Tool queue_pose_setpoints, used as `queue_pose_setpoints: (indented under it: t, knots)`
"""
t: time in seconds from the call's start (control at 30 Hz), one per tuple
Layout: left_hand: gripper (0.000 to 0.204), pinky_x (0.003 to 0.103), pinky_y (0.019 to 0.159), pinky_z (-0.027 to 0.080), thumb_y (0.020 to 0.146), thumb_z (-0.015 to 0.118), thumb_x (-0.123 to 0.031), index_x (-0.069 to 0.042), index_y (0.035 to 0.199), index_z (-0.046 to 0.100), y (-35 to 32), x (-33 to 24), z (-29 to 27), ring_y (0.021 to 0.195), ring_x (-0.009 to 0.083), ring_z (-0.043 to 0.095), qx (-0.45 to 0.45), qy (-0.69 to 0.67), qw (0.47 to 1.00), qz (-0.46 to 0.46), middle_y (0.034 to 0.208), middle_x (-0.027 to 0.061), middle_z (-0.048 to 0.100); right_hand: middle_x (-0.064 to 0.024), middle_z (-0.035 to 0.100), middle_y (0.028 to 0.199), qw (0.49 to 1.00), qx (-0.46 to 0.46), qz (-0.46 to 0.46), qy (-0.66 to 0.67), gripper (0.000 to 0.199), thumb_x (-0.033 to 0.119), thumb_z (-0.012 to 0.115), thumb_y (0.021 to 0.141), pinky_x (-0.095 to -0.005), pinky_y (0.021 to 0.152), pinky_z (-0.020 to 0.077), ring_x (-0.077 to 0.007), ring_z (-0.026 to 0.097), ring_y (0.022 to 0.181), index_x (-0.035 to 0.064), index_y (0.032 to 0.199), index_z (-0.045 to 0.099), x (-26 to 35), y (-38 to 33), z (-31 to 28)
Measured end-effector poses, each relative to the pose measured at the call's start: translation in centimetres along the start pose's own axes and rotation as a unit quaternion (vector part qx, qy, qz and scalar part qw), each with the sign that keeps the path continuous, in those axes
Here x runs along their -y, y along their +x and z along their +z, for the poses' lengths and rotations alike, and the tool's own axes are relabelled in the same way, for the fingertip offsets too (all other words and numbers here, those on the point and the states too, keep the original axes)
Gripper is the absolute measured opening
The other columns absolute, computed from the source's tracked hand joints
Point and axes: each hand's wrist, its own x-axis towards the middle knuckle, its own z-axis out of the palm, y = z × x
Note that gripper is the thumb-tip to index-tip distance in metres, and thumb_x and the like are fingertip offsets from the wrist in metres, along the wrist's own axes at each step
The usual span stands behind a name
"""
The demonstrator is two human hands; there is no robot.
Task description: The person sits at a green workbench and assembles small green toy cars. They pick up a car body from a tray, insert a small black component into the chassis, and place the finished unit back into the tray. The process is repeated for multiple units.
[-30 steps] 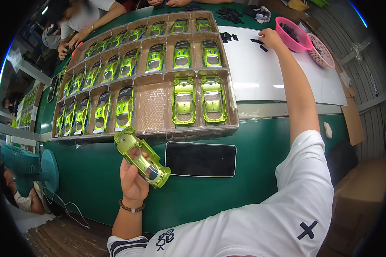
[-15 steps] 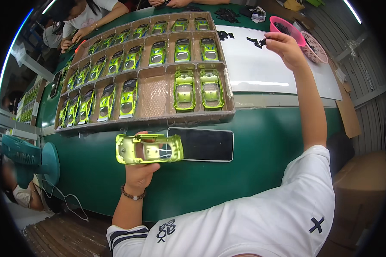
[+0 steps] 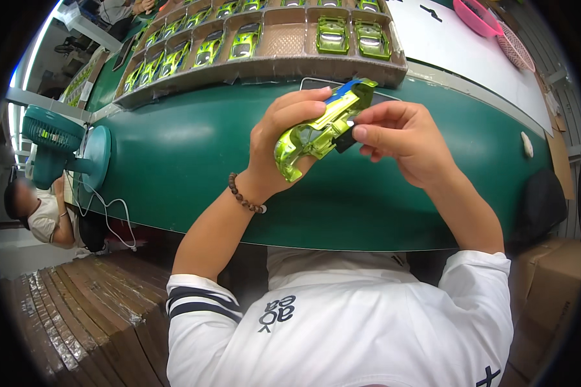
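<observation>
My left hand is closed around a shiny yellow-green toy car body, tilted so that its hollow side and a blue stripe show. Against the edge of that body, my right hand pinches a small black plastic part between thumb and fingers. Whether the part sits in the body or only touches it, I cannot tell. Just behind lies a flat black phone with a pale edge, mostly covered by the hands and the car body.
A brown compartment tray of green car bodies spans the far side. White board lies to its right, with pink baskets beyond. A teal fan stands left. Another person sits at far left.
My right hand has come from the white board to the toy car body with the black part. My left hand has moved right and turned the body on its side. The view has tipped lower.
</observation>
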Motion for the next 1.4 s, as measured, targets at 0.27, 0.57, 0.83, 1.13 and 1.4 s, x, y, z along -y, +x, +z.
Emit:
queue_pose_setpoints:
  t: [0.27,0.57,0.83,1.13,1.4]
  knots:
    - [0.038,0.036,0.087,0.050,0.072,0.070,-0.004,-0.008,0.108,0.060,0.2,-0.4,0.4,0.101,0.0281,0.061,0.032,0.072,0.989,0.122,0.113,0.0120,0.062,-0.0081,0.066,0.083,0.998,-0.016,0.010,0.057,0.020,0.011,0.072,0.078,-0.0234,0.063,0.0483,-0.0118,0.060,0.070,-0.0027,0.091,0.066,-1.5,-0.4,1.1]
    - [0.040,0.037,0.087,0.050,0.070,0.068,0.000,-0.009,0.108,0.061,0.5,-0.3,0.4,0.102,0.0292,0.060,0.049,0.098,0.987,0.115,0.114,0.0104,0.063,-0.0072,0.065,0.085,0.997,0.010,-0.011,0.077,0.018,0.010,0.068,0.080,-0.0238,0.066,0.0492,-0.0126,0.061,0.074,-0.0036,0.092,0.065,-1.8,0.5,1.4]
    - [0.039,0.037,0.085,0.050,0.071,0.069,-0.002,-0.009,0.108,0.060,0.4,-0.5,0.5,0.101,0.0299,0.061,0.069,0.093,0.987,0.108,0.113,0.0112,0.063,-0.0093,0.065,0.082,0.999,-0.006,-0.012,0.043,0.020,0.010,0.069,0.077,-0.0242,0.064,0.0510,-0.0139,0.062,0.069,-0.0046,0.089,0.064,-2.4,0.4,1.1]
    - [0.039,0.036,0.082,0.051,0.071,0.070,-0.005,-0.009,0.108,0.059,0.3,-0.5,1.0,0.097,0.0291,0.062,0.059,0.086,0.989,0.107,0.113,0.0126,0.063,-0.0062,0.063,0.073,0.992,0.010,-0.042,-0.122,0.019,0.012,0.070,0.076,-0.0221,0.054,0.0459,-0.0097,0.056,0.060,-0.0040,0.084,0.065,-1.0,0.1,0.8]
    - [0.050,0.035,0.081,0.051,0.066,0.075,-0.004,-0.008,0.112,0.057,0.0,-0.6,1.1,0.099,0.0290,0.062,0.038,0.072,0.995,0.053,0.114,0.0146,0.062,-0.0053,0.059,0.069,0.947,-0.001,-0.172,-0.271,0.017,0.012,0.070,0.074,-0.0265,0.055,0.0453,-0.0129,0.055,0.060,0.0001,0.085,0.065,-2.1,0.3,0.6]
